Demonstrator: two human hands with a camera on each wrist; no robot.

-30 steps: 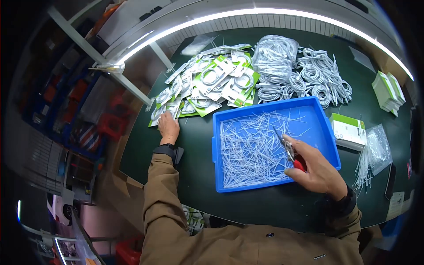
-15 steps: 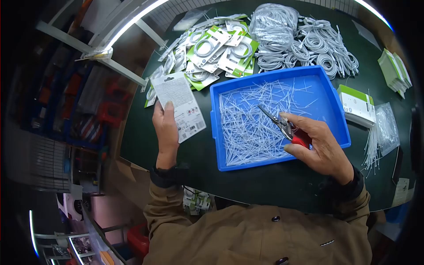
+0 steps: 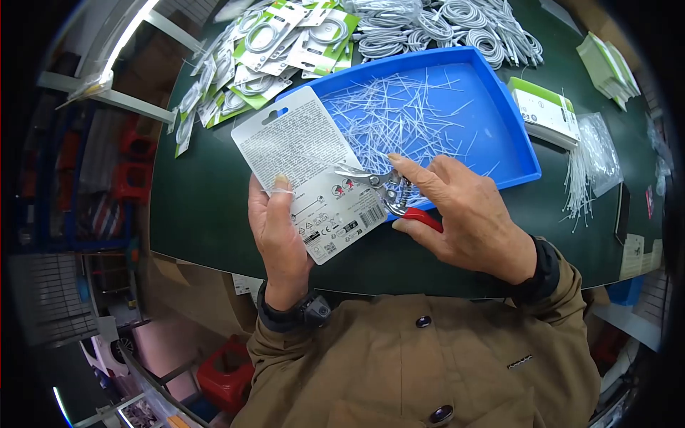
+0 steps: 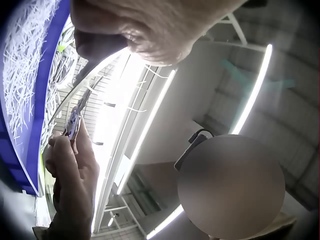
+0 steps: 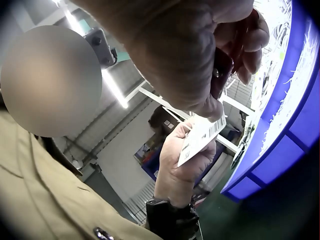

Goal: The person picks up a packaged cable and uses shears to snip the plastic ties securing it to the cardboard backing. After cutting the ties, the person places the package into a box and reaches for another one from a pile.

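Note:
In the head view my left hand holds a white packaging card with its printed back and barcode facing up, thumb on the front and fingers behind. A thin white tie tail sticks out beside that thumb. Red-handled snips are gripped in my right hand, their metal blades lying over the middle of the card. From the left wrist, the card shows edge-on, with the snips close by it. In the right wrist view the card is partly hidden behind my right hand.
A blue tray of cut white tie pieces sits behind the snips. Carded cables are heaped at the back left, with coiled grey cables beside them. To the right stand card stacks and a bundle of ties.
My left hand has picked a card from the heap and brought it right and closer to the body. The snips have moved from over the tray onto the card. The head view has tilted down.

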